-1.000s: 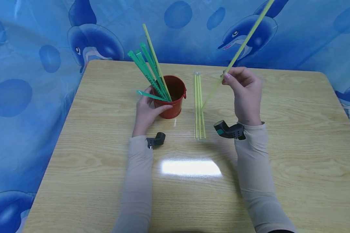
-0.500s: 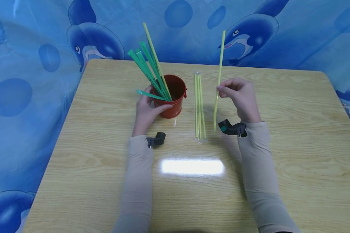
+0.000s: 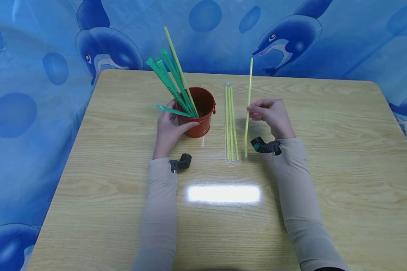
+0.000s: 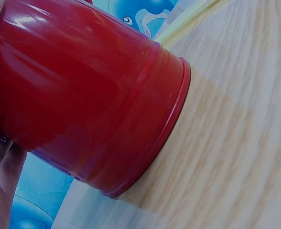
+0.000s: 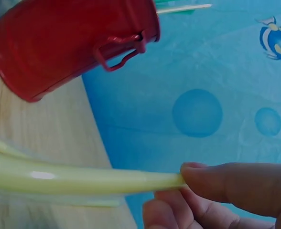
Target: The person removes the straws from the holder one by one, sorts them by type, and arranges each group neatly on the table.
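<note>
One long, slim, pale-yellow plastic straw (image 3: 249, 84) is pinched between the thumb and fingers of my right hand (image 3: 270, 114), just beside a row of yellow straws with clear film at their ends (image 3: 230, 124), which lies between my hands, nearer the right. My left hand (image 3: 167, 131) grips a small red metal bucket (image 3: 202, 128), thumb across its near side. In it, above that hand, lean several green wrapped straws with dark lettering (image 3: 170, 88) and another yellow one (image 3: 175, 56). I judge the step in hand to be lining the pinched straw up with the row; whether its lower end touches the pale wood-grain table (image 3: 122, 195), I cannot tell. To lay it down, I would need to keep it parallel, lower its far end, then loosen the pinch without nudging its neighbours, the left hand bracing the bucket.
</note>
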Demonstrator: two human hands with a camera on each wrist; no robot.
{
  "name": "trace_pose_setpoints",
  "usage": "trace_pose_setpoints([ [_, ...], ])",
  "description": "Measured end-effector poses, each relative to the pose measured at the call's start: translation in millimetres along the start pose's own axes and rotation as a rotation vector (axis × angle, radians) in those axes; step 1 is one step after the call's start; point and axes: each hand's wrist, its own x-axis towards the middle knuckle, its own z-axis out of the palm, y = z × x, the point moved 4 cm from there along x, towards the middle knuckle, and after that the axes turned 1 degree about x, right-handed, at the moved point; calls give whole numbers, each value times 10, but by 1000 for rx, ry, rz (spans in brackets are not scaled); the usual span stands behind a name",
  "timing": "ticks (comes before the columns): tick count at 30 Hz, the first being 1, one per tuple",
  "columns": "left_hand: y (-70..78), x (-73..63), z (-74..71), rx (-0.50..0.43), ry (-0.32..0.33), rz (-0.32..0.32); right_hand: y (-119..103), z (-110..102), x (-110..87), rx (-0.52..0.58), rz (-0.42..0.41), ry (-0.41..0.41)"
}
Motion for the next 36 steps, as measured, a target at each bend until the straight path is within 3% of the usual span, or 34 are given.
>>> trace_pose_setpoints([
  [10,26,4,6,-5,-7,-2,291,66,150,-27,127,-70],
  [21,0,-4,-1,10,-3,-23,516,121,248,-80,161,-105],
  [36,27,-12,24,37,2,-18,557,114,271,-209,136,-88],
])
